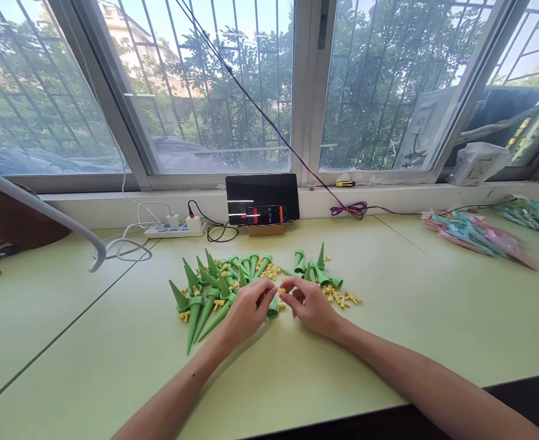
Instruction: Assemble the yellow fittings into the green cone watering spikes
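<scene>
My left hand (pixel 251 305) is closed in a pinch, its fingertips meeting those of the other hand; what they grip, if anything, is too small to make out. Thumb and forefinger of my right hand (pixel 311 307) pinch a small yellow plastic piece (pixel 282 291). Just below the fingertips lies a green ribbed-capped spike (pixel 273 311), partly covered by my left hand. To the left spreads a pile of green plastic spikes (pixel 195 321), some standing point up, with yellow T-shaped pieces among them. More green spikes (pixel 322 276) and loose yellow T-shaped pieces (pixel 338 297) lie beyond my right hand.
Behind the pile a dark tablet (pixel 263 189) leans with a phone (pixel 267 215) before it. A power strip (pixel 178 230) with cables stands left of them. A white curved bar (pixel 58 211) reaches in at left. Plastic bags (pixel 478 235) lie at right on the pale green table (pixel 388 330).
</scene>
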{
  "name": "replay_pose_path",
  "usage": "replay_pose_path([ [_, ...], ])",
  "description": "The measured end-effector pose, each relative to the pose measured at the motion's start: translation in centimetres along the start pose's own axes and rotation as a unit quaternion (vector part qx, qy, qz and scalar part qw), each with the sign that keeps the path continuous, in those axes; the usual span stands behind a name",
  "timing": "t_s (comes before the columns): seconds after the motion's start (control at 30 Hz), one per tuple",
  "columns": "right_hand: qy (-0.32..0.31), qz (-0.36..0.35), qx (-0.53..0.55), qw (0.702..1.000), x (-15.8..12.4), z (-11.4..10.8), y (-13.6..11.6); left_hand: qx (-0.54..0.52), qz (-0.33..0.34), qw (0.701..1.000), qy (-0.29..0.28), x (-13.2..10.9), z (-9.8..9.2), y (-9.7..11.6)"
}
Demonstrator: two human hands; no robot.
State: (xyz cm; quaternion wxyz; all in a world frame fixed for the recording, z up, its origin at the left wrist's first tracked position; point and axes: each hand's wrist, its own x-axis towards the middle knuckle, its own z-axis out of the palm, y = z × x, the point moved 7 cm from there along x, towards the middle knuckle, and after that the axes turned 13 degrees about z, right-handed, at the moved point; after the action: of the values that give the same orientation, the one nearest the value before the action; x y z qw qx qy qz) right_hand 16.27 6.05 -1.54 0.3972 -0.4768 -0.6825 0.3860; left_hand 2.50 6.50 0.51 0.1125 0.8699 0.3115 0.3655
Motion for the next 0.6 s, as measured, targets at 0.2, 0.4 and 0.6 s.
replay_pose_path([
  [0.2,0.015,-0.013,-0.016,1.000,0.14,0.08,0.37,-0.007,0.007,1.000,-0.007,-0.04,0.14,0.10],
  [0.4,0.014,-0.018,-0.027,0.999,0.09,0.14,0.36,-0.014,0.003,1.000,-0.009,0.15,0.17,0.14],
  [0.6,0.025,-0.007,-0.047,0.999,-0.01,-0.14,-0.05,-0.011,0.004,1.000,-0.016,0.01,0.29,0.14],
])
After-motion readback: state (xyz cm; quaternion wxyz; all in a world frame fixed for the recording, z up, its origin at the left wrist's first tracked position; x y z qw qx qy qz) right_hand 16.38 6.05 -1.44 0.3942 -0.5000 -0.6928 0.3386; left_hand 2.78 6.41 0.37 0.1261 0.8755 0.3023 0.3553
